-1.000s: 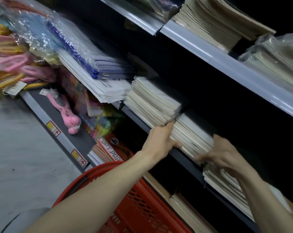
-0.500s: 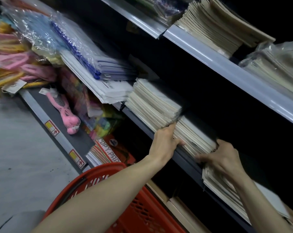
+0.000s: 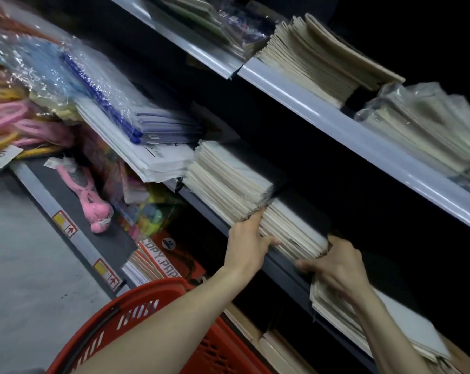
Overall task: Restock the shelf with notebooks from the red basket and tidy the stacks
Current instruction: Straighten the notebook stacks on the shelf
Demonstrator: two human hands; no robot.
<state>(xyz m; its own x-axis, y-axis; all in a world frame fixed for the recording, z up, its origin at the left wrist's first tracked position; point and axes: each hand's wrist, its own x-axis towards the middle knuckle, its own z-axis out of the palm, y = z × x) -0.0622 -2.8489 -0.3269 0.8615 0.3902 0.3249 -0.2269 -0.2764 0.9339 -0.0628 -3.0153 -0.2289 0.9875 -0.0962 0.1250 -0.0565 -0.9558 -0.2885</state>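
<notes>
Left hand (image 3: pixel 246 244) at the left end of the middle stack (image 3: pixel 290 228) of cream notebooks: your fingers are tucked into the gap beside the taller left stack (image 3: pixel 228 179) and your thumb lies along the lower front edge. Right hand (image 3: pixel 333 265), slightly blurred, hooks round the stack's right end. You grip it from both ends, probably to square it and keep it off its neighbours. A lower right stack (image 3: pixel 363 319) fans out untidily. The red basket (image 3: pixel 136 314) sits at lower centre, its contents hidden by your forearm. The shelf (image 3: pixel 282 268) is dark metal and black at the back. An upper shelf (image 3: pixel 336 122) holds more notebooks, some in plastic wrap. Grey floor (image 3: pixel 26 265) lower left, dim light.
</notes>
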